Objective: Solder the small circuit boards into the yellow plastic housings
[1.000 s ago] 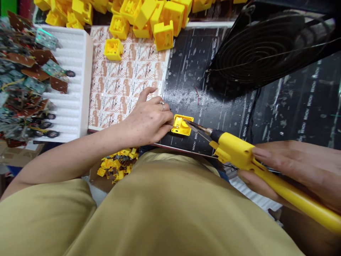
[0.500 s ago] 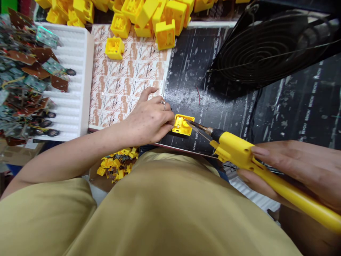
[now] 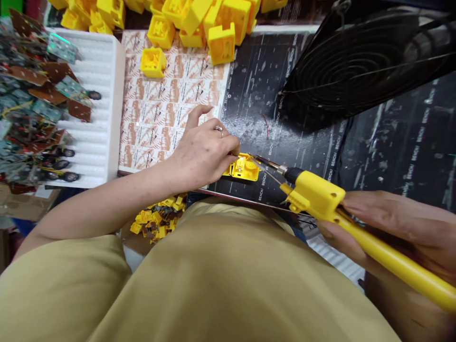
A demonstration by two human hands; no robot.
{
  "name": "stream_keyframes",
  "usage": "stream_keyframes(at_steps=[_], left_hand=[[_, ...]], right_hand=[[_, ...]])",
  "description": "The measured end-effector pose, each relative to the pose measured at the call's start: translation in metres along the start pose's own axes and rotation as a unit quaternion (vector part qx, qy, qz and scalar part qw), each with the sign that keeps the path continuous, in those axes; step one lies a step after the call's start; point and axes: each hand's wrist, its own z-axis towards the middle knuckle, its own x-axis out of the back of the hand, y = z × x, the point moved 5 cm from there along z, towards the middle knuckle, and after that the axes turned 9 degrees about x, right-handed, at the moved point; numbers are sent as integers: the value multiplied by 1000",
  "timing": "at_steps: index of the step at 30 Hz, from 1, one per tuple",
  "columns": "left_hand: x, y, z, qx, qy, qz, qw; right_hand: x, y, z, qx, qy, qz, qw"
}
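A small yellow plastic housing (image 3: 250, 172) lies open side up on the black bench sheet. My left hand (image 3: 208, 149), with a ring on one finger, is closed in a pinch over its left part; what the fingertips grip is hidden. My right hand (image 3: 395, 228) is wrapped round a yellow soldering iron (image 3: 320, 192) with a feed guide on its underside. The iron's dark tip and a thin wire meet at the housing's upper inside edge.
Yellow housings (image 3: 221, 42) are heaped along the back. A white foam tray (image 3: 103, 114) with circuit boards (image 3: 46, 90) stands at left. A black fan (image 3: 356, 71) stands back right. A short red wire (image 3: 266, 126) lies mid-bench. More yellow parts (image 3: 158, 218) sit below the bench edge.
My left hand has risen slightly and shifted right, its fingertips now over the housing's left part. The iron's tip has moved slightly up and right, still at the housing.
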Motion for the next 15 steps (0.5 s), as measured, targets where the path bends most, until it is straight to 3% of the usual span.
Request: stream_keyframes(at_steps=[3, 8, 12, 15], left_hand=[[0, 3, 3, -9, -9, 18, 1000], [2, 7, 9, -27, -34, 41, 998], [3, 8, 12, -23, -49, 29, 998], [2, 9, 15, -22, -63, 24, 997]], right_hand=[[0, 5, 0, -14, -14, 26, 999], [0, 0, 12, 43, -40, 3, 998], [-5, -8, 20, 149, -79, -19, 986], [-4, -12, 18, 259, -61, -34, 963]])
